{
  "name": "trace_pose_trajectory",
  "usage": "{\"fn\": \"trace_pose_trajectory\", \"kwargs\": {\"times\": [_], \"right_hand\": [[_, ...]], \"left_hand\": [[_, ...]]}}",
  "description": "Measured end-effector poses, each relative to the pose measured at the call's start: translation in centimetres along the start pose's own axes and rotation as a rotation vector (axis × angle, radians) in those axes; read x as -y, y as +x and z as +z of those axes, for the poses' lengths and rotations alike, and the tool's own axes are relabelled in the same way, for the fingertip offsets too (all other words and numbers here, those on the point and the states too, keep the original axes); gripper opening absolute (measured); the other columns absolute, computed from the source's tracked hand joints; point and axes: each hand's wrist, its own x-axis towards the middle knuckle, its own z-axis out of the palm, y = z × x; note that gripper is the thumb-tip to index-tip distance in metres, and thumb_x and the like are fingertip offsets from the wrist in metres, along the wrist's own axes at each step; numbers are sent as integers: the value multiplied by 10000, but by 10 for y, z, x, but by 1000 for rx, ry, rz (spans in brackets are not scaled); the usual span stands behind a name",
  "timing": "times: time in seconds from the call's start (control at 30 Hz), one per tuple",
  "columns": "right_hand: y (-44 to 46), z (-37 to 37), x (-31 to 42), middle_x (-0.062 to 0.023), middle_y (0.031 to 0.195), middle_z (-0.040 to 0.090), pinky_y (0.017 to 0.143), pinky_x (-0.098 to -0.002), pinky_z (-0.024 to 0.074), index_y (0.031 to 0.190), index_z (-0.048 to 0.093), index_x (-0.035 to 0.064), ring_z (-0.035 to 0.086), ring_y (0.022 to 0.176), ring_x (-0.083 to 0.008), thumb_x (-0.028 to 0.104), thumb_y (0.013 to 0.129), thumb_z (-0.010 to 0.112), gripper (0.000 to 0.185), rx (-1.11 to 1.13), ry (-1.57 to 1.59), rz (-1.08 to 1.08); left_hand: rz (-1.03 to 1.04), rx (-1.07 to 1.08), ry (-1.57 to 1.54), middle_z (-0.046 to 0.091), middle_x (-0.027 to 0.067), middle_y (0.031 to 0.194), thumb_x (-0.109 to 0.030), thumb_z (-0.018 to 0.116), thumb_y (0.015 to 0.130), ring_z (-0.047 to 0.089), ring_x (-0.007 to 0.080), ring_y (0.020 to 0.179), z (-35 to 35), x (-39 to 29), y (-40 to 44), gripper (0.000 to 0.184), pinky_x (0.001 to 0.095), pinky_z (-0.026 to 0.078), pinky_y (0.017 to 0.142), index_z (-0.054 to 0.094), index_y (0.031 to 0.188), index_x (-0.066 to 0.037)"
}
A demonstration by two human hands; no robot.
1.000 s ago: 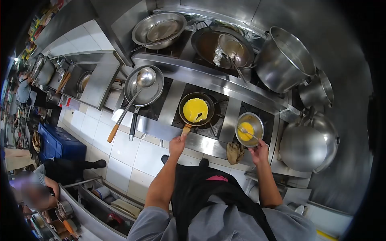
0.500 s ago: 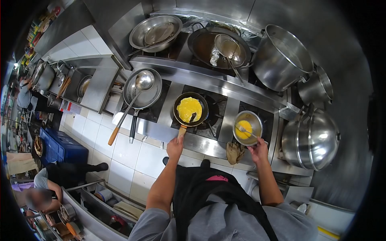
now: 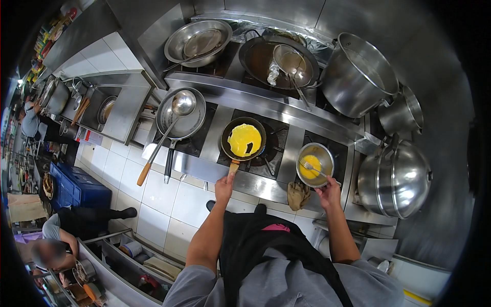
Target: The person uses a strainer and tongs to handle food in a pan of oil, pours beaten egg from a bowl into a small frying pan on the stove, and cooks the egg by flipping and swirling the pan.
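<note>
My left hand (image 3: 224, 187) is closed round the wooden handle of a small frying pan (image 3: 226, 148) over the middle burner. Yellow egg (image 3: 243, 138) covers most of the pan's base, with a dark gap near its lower edge. My right hand (image 3: 329, 193) is closed at the lower right rim of a metal bowl (image 3: 329, 159), by the end of a fork (image 3: 312, 168). The fork lies in beaten egg (image 3: 310, 162) inside the bowl. Which fingers press on the fork and which on the bowl is too small to tell.
A larger pan (image 3: 162, 113) with a ladle (image 3: 182, 104) stands to the left. A brown cloth (image 3: 297, 195) hangs at the stove's front edge. A wok (image 3: 255, 61), a stockpot (image 3: 353, 82) and a domed steel pot (image 3: 404, 179) stand beyond. A person (image 3: 64, 238) is at the lower left.
The frying pan has shifted slightly left since the first frame, and the egg has spread a little in it. The gap in the egg has changed shape. My right hand stays at the bowl.
</note>
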Motion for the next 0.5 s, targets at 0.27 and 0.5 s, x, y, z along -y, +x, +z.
{"fn": "trace_pose_trajectory", "kwargs": {"times": [0.27, 0.5], "right_hand": [[1, 2, -1, -11, 942, 605, 620, -352, 535, 899, 516, 209, 607, 828, -203, 249, 874, 589, 88, -15, 12, 3], [2, -1, -3, -7, 971, 601, 679, -376, 527, 904, 526, 205, 595, 876, -218, 251, 867, 596, 92, 3, 9, 6]], "left_hand": [[-67, 63, -57, 539, 126, 542, -491, 558, 876, 506, 233, 520, -1, -7, -3, 559, 377, 414, 555, 599, 664, 25], [-32, 56, 2, 552, 155, 559, -505, 553, 873, 549, 296, 551, -5, -9, -2, 567, 403, 419, 562, 594, 660, 19]]}}
